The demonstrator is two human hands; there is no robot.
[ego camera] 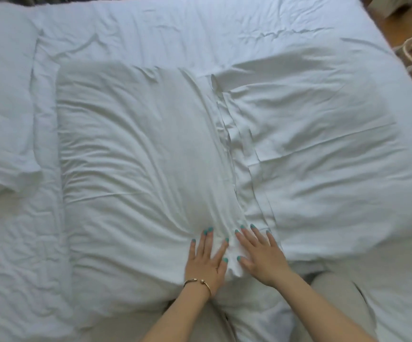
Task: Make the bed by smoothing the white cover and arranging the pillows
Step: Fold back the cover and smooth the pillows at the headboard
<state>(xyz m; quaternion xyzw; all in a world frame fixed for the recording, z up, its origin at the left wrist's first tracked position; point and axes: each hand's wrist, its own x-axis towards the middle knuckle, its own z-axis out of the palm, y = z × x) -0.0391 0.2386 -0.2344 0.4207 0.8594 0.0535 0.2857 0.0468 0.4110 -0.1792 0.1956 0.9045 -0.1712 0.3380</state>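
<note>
I have both hands flat and spread on the near end of the middle pillow [140, 154], holding nothing. My left hand [206, 261] presses its near right corner; my right hand [259, 255] lies just beside it, fingers reaching onto the bunched pillowcase flap where this pillow meets the right pillow [318, 154]. A third pillow [2, 70] sits at the far left, apart from these two. All three rest on the white cover [175, 33], which shows creases at the far side and near left.

The risk I see: pushing the flap sideways could drag the right pillow askew or pile more folds into the seam between them. Leaning my weight here may also rumple the cover underneath, since my knees appear to rest on it.
</note>
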